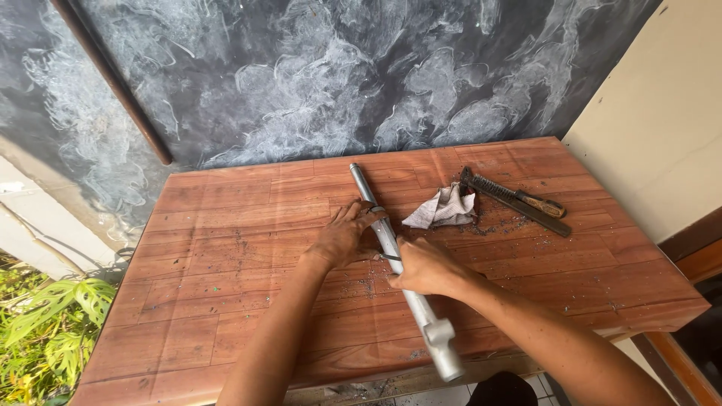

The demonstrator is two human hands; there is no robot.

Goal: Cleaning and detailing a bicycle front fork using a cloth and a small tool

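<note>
Grey metal tube (398, 263) lies diagonally across the middle of the wooden table (210, 301), running from upper centre down toward the lower centre of the frame. Its thicker bracket end overhangs the table's near edge.

Left hand (342, 237) sits flat against the tube's left side around mid-length, fingers spread and draped over it; pressing it down rather than wrapping it. Right hand (425, 267) is just below and right of the left, fingers curled narrow, pinching a small dark ring (389, 257) that sits on the tube. Can't tell whether the ring goes all the way round. A second dark ring (376, 210) shows on the tube just above the left fingertips. Hands are close together, not touching.

Around it:
- Crumpled grey-white rag (444, 209) just right of the tube, centre-right of the table, near the right hand but apart from it.
- Wire brush (511, 193) with wooden handle, right of the rag, angled down to the right.
- Dark flat bar (538, 216) lying along the brush's lower side, touching or nearly so.
- Metal filings and grit scattered under the hands and around the brush.

Background: dark smeared wall (338, 75) fills the top, brown pipe (113, 79) leaning across the upper left. Green leaves (45, 323) at lower left. Nothing blocks the tube except the two hands covering its middle.
</note>
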